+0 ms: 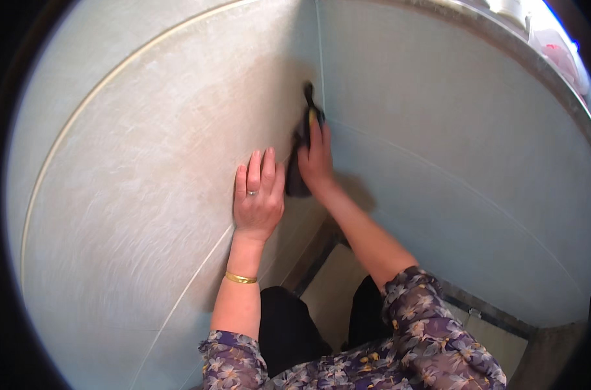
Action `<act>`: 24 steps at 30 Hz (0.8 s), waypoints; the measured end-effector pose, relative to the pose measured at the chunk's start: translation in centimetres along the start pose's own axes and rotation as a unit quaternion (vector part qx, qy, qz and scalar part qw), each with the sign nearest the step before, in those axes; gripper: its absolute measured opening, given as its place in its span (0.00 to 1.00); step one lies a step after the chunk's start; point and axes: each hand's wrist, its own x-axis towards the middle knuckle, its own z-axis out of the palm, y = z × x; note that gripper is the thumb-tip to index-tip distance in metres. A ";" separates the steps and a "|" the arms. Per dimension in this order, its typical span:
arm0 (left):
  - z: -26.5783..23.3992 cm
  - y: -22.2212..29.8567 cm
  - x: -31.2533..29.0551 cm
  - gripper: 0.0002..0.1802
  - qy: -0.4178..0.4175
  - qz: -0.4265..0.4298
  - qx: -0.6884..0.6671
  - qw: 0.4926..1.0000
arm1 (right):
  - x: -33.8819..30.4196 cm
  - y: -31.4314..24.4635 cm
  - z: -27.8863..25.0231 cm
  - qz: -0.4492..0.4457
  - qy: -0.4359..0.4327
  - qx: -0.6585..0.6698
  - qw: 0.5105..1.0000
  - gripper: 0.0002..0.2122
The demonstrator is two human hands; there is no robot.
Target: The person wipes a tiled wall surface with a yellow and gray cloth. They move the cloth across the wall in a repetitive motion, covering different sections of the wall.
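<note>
My left hand [259, 198] lies flat against the pale tiled wall [146, 149], its fingers stretched upward and close together. A ring is on one finger and a gold bangle [241, 279] circles the wrist. Just to its right, my right hand [316, 159] presses a dark cloth [298, 181] to the same wall, close to the corner. The cloth is bunched, one end sticking up above the fingers and a broader part hanging below the palm. A small yellow patch shows near the fingertips. The motion blurs the cloth slightly.
A second tiled wall [438, 130] meets the first at a vertical corner on the right. Along the foot of the walls runs a dark strip [484, 314], with pale floor tile beside it. My dark-clothed legs [286, 325] are below my arms. Pale and red items [562, 58] show at the upper right.
</note>
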 end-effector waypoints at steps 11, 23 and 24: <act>-2.9 2.6 6.6 0.12 -0.015 0.018 -0.006 1.000 | -9.1 7.6 0.3 0.431 0.006 0.084 0.898 0.28; -4.5 3.3 8.7 0.14 -0.023 0.019 -0.054 0.998 | -12.6 6.8 -1.1 0.483 0.025 0.057 0.873 0.24; -4.2 3.3 8.3 0.14 -0.032 0.019 -0.055 0.998 | -13.6 6.4 -1.3 0.512 -0.017 0.062 0.857 0.24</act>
